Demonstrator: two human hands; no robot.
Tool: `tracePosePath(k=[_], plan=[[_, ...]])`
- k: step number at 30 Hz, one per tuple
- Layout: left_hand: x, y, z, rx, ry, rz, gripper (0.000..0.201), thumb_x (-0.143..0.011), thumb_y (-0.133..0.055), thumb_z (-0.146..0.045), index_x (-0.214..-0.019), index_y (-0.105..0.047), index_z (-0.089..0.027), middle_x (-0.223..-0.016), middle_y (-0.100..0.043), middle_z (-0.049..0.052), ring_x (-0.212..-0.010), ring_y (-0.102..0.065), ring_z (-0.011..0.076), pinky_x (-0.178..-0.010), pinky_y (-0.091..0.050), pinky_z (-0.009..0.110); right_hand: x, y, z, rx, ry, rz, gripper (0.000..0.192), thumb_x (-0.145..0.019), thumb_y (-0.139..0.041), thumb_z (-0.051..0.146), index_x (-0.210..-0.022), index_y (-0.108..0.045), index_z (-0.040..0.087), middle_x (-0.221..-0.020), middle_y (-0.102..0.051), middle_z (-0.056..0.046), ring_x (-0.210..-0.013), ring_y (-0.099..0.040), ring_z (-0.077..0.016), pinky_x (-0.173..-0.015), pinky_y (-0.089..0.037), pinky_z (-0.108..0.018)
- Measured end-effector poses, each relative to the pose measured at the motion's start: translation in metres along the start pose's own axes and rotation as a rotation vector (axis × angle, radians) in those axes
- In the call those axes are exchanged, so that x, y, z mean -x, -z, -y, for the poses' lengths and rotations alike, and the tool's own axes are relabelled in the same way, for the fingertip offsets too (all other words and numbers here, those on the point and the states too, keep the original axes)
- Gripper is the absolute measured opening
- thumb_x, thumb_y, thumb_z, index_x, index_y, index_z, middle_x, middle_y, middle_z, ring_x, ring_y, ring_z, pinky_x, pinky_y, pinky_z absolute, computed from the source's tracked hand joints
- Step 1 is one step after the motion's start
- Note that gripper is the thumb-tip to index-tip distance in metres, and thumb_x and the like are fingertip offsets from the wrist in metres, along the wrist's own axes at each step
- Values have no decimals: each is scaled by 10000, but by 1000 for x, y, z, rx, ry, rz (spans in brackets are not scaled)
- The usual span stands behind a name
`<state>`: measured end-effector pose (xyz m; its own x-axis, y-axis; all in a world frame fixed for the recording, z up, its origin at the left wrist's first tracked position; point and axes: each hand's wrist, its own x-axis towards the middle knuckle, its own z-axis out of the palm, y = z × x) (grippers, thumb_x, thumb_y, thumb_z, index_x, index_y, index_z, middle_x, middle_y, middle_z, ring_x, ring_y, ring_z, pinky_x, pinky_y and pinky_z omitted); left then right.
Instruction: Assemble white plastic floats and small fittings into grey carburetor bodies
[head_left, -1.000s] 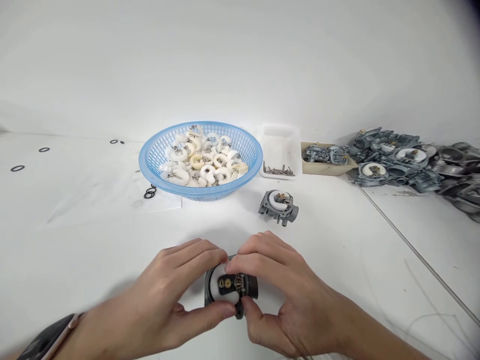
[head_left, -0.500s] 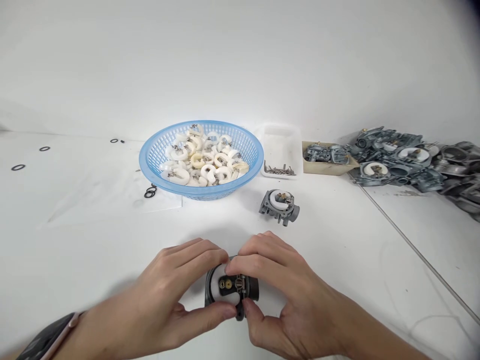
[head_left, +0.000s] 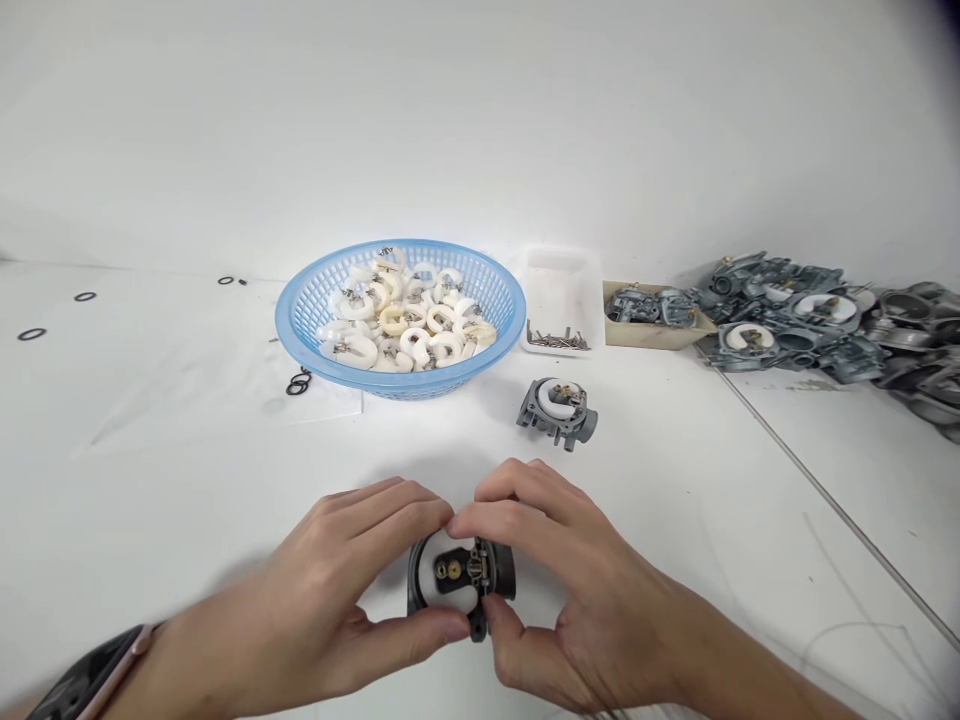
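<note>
Between my hands, near the front of the white table, lies a dark grey carburetor body [head_left: 505, 570] with its inside facing up. A white C-shaped float [head_left: 429, 572] sits in it, around two brass jets [head_left: 448, 570]. My left hand [head_left: 367, 585] grips the body from the left, thumb at the near edge and fingers at the far edge. From the right, my right hand [head_left: 562, 590] closes on it, its thumb by the float's hinge and its index fingertip at the far side. Another carburetor body [head_left: 558, 410] with a white float rests just beyond.
A blue basket [head_left: 296, 345] holds many white floats. Beside it, a white tray [head_left: 561, 270] contains small metal pins [head_left: 556, 341], and a beige box [head_left: 660, 337] holds carburetor parts. More carburetor bodies [head_left: 795, 320] are piled at right. Black O-rings [head_left: 298, 382] lie at left.
My right index finger has shifted slightly left along the far side of the float, showing more of the jets and hinge. Both hands keep hold of the carburetor body.
</note>
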<state>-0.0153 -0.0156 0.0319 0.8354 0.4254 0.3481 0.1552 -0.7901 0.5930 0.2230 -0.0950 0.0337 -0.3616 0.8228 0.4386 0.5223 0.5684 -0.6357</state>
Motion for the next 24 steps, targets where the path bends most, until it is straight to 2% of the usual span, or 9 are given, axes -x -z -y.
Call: tracePosePath(k=[6,14,21,24], plan=[[-1,-1,-1,-3,73,19,214,-1033,-739,-347,-1167,-596,-261,-988,-731,-8,-830,-721,181,-736,-586,257,0,-1,3,-28,13,17,568,-770,-598,51,-1281,-546,293,-1004,-639,-18,-812,-636,-206,-802,-561,-385],[1,0,-2,1,84,59,206,-1047,-728,-310,-1168,-569,-261,-1001,-716,-13,-853,-709,175,-770,-578,257,0,0,2,-20,-8,19,558,-780,-600,48,-1283,-555,287,-1017,-648,-27,-853,-644,-224,-803,-570,-390],[-1,-1,-3,8,65,25,204,-1043,-726,-351,-1154,-578,-264,-983,-722,-11,-825,-711,182,-740,-584,261,0,0,0,-42,27,18,517,-788,-590,65,-1262,-568,270,-1007,-660,-21,-835,-633,-215,-784,-558,-390],[-1,0,-3,15,60,28,192,-1041,-723,-306,-1154,-576,-257,-987,-726,-10,-826,-714,175,-749,-585,248,0,0,-1,-37,7,16,503,-804,-588,74,-1271,-577,259,-1036,-661,-27,-864,-641,-212,-787,-553,-388]])
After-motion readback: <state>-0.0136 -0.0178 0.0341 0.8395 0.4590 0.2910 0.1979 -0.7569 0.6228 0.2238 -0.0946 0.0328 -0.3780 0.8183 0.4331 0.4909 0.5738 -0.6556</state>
